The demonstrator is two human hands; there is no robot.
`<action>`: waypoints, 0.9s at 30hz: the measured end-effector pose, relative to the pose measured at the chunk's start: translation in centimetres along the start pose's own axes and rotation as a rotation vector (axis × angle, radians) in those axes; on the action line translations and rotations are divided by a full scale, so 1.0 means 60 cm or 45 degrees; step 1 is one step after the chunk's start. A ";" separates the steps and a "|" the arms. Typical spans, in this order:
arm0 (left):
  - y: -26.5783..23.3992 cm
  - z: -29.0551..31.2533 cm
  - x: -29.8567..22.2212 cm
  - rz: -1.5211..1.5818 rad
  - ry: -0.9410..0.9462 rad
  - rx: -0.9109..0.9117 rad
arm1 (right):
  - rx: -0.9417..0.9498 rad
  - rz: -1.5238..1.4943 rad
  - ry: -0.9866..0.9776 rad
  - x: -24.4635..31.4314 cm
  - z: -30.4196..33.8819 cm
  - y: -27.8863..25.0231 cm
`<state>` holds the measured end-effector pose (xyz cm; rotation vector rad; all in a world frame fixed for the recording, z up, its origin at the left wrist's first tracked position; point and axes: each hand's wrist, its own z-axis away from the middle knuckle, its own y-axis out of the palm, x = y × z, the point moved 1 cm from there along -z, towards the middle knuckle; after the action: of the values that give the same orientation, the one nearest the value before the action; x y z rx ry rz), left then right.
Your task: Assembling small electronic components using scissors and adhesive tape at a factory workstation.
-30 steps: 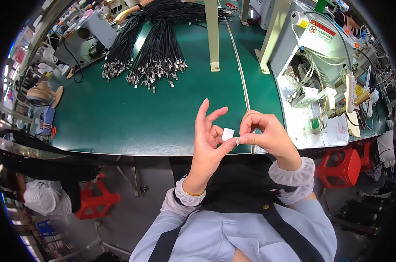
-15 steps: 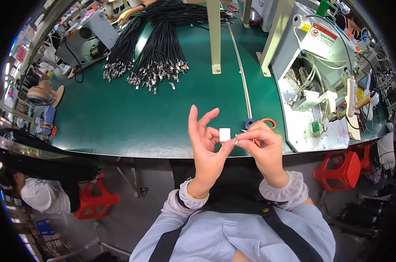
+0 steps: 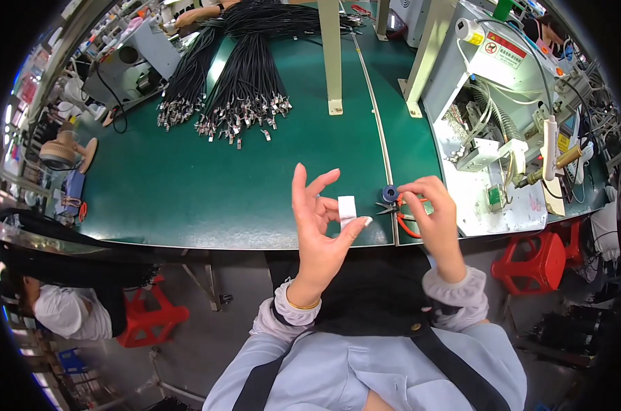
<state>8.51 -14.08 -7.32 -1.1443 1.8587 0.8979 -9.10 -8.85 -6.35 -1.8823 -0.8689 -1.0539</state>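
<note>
Remote watch, head view, working down by size. Largest, the green bench, spread out beneath and beyond both sets of fingers. Off to the right of the right fingers, well apart, the pale machine with its hoses. Far beyond the left fingers and to their left, black cables in bunches, bright ends toward me; nothing of them needs my attention. Left hand: thumb pressed in against the curled fingers, gripping the white strip, forefinger raised clear. Right hand: forefinger and thumb bent near one another; I can't make out whether anything small sits between them. Next down, the orange-handled cutting tool, lying just under and left of the right fingers, blades toward the left hand. I'd bring the right fingertips in from above, clear of those points, and not drag a cuff across the handles. Then the white strip, standing up from behind the left thumb; my judgement is that a light, steady pinch low on it serves best, since a hard squeeze could crease so thin a piece. Smaller, the dark blue ring, just beside the right forefinger tip; contact unclear. A careless nudge might roll it, so small motions there. Smallest, a white scrap at the left thumb tip, easily lost; I'd mind that thumb's angle.
</note>
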 end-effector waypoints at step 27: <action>0.026 0.021 -0.004 0.157 -0.268 0.167 | 0.038 0.184 -0.200 0.029 -0.016 0.043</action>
<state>7.47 -12.34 -7.42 -0.8301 1.7999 0.9134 -6.55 -10.53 -5.28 -1.9903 -0.8183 -0.8105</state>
